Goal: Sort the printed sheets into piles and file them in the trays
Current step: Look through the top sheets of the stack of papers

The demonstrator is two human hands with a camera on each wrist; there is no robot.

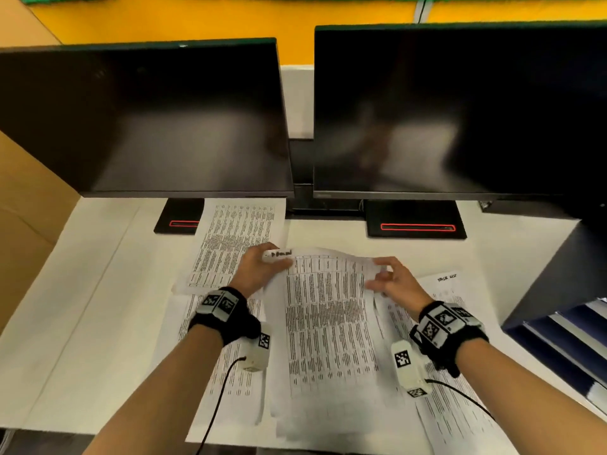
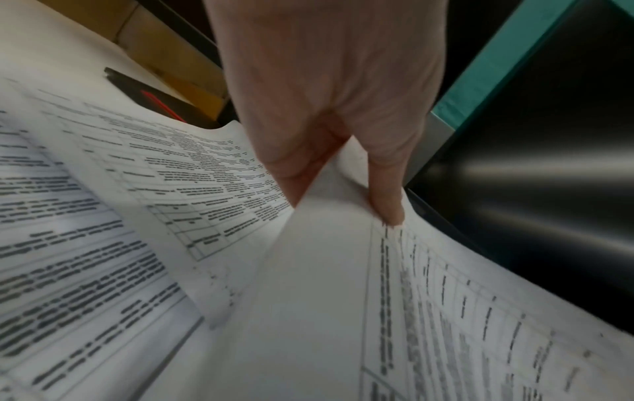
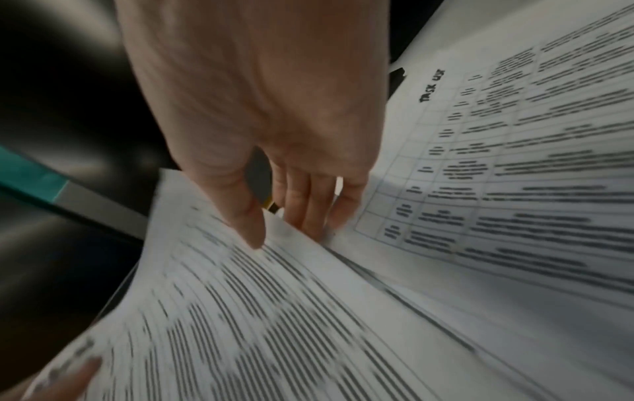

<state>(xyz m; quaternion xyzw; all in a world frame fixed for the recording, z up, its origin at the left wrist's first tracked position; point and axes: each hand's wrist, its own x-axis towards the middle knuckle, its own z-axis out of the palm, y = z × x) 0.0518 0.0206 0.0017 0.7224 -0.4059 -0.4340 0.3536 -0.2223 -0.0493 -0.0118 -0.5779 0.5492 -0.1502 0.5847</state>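
Observation:
A printed sheet (image 1: 328, 323) dense with table text is lifted off the white desk in front of me, its top edge bowed. My left hand (image 1: 279, 261) pinches its top left corner; in the left wrist view the paper (image 2: 326, 271) runs up between thumb and fingers (image 2: 384, 190). My right hand (image 1: 382, 274) holds the top right corner, thumb (image 3: 250, 217) on top and fingers behind the edge of the sheet (image 3: 240, 312). Dark blue trays (image 1: 565, 339) stand at the right edge.
Another printed sheet (image 1: 236, 238) lies ahead on the left, over a monitor foot (image 1: 179, 218). More sheets (image 1: 210, 356) lie under my left wrist. A "TASK LIST" sheet (image 1: 450, 290) lies to the right. Two dark monitors (image 1: 460, 110) stand behind.

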